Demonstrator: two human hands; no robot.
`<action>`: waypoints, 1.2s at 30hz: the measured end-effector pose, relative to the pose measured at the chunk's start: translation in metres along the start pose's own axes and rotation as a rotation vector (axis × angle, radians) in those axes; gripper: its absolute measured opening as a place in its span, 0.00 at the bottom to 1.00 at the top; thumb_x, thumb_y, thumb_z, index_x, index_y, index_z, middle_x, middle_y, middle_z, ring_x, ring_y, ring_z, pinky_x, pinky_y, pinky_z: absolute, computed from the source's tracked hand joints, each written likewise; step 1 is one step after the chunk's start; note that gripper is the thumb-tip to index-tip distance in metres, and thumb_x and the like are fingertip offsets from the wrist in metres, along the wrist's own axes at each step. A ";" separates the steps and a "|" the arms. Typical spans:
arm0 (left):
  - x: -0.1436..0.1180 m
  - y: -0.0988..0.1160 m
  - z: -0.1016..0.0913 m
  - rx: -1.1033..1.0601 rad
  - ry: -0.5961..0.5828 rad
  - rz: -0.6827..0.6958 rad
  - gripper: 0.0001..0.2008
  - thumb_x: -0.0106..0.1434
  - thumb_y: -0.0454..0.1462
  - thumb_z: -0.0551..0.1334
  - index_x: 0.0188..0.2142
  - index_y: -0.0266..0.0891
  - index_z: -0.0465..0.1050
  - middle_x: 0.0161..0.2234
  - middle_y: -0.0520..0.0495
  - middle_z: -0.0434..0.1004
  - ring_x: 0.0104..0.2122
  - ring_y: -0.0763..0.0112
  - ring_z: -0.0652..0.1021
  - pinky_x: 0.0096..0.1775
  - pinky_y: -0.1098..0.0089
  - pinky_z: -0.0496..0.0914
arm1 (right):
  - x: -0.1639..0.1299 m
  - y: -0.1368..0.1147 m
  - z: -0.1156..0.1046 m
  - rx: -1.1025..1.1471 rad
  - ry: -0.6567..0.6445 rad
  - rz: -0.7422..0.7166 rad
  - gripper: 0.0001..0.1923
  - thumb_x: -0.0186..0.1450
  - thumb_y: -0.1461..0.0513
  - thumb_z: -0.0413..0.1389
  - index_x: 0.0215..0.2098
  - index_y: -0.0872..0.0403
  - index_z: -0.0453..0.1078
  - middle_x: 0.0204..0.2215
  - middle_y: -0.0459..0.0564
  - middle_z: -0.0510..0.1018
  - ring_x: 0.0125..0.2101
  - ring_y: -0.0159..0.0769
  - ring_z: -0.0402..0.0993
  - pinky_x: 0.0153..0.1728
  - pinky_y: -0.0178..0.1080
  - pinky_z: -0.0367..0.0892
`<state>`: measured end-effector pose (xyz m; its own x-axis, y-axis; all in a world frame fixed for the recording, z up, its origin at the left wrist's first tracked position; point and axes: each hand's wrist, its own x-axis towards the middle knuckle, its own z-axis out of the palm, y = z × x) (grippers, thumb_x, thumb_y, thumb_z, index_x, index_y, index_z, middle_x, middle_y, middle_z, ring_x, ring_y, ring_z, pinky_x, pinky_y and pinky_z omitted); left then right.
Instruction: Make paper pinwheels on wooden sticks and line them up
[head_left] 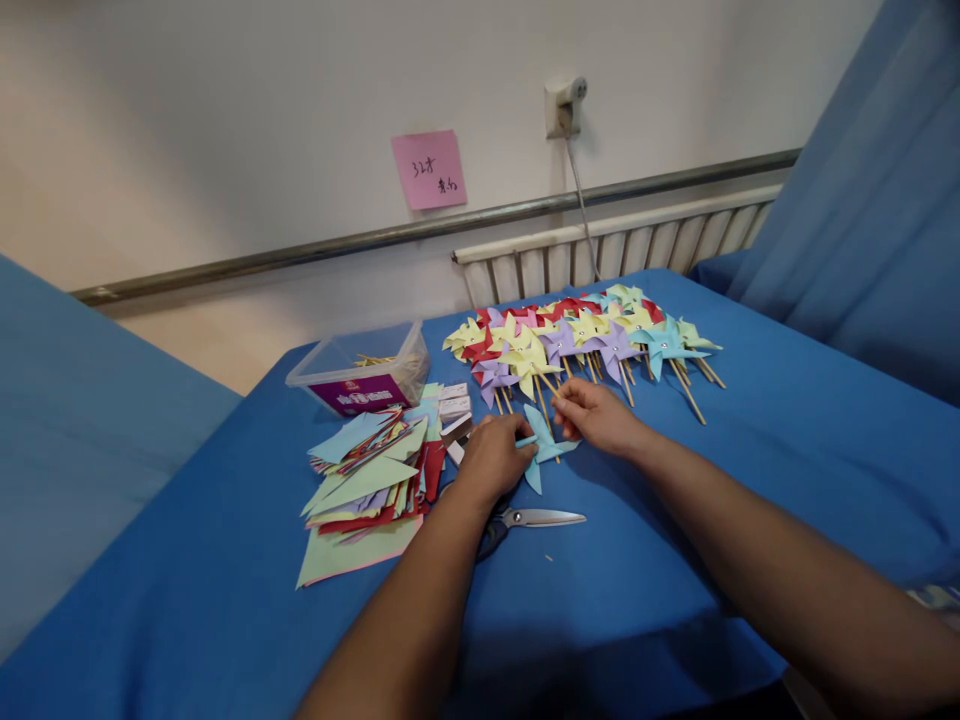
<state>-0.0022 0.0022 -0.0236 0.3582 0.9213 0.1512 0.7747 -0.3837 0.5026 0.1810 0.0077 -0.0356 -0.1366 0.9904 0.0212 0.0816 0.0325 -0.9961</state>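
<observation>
A light-blue paper pinwheel (546, 450) is held low over the blue cloth, its blades spread out. My left hand (495, 458) grips its left side with closed fingers. My right hand (596, 415) is closed at the pinwheel's upper right, with a thin wooden stick (549, 384) pinched at the fingertips. Its lower fingers are close to the right blade; whether they touch it I cannot tell. Scissors (544, 518) with dark handles lie just below, partly hidden by my left forearm. Behind both hands lie rows of finished pinwheels (616, 346) on sticks, in yellow, purple, red and blue.
Left of my hands are stacked coloured paper pieces (367, 490) and small white boxes (454, 405). A clear plastic tub (352, 355) holding wooden sticks stands behind them. The blue-covered table (637, 600) meets a wall with a radiator (622, 245); blue curtains (862, 200) hang at the sides.
</observation>
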 end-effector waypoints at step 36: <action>-0.013 0.014 -0.015 -1.728 -0.544 -0.559 0.07 0.57 0.34 0.66 0.34 0.31 0.76 0.28 0.44 0.79 0.29 0.67 0.79 0.41 0.63 0.72 | -0.021 -0.025 0.002 0.217 -0.248 -0.274 0.16 0.55 0.56 0.66 0.38 0.52 0.71 0.30 0.45 0.74 0.29 0.32 0.71 0.32 0.37 0.68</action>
<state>-0.0039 -0.0138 -0.0054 0.6555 0.6508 -0.3830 -0.3311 0.7036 0.6288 0.1795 -0.0147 -0.0110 -0.3603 0.8858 0.2925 -0.1964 0.2345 -0.9521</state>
